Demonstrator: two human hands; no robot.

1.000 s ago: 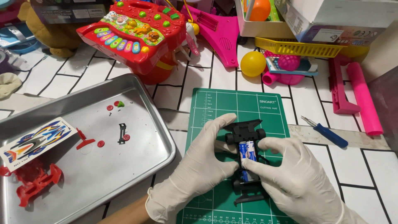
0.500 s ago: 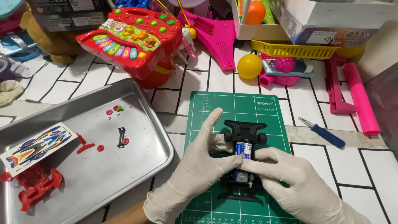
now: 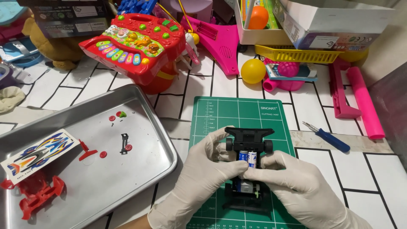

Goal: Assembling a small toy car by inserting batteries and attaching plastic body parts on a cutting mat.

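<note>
- While both gloved hands worked at the middle of the tiled table [image 3: 203, 91], a steel tray [image 3: 140, 106] lay at the left, holding a flame-patterned sticker sheet [image 3: 38, 153], a red car body [image 3: 39, 194] and small red parts.
- A red toy keyboard [image 3: 135, 44] stood behind the tray.
- The left hand [image 3: 203, 178] gripped the black toy car chassis [image 3: 249, 167] from its left side, thumb pressed by the two batteries [image 3: 248, 157].
- The chassis rested on a green cutting mat [image 3: 241, 112], wheels out to either side.
- The right hand [image 3: 296, 191] held the chassis from the right, its grip narrow, fingertips pinched at the batteries.
- A blue screwdriver [image 3: 328, 138] lay right of the mat.
- Pink plastic toys [image 3: 358, 99] sat at the far right.
</note>
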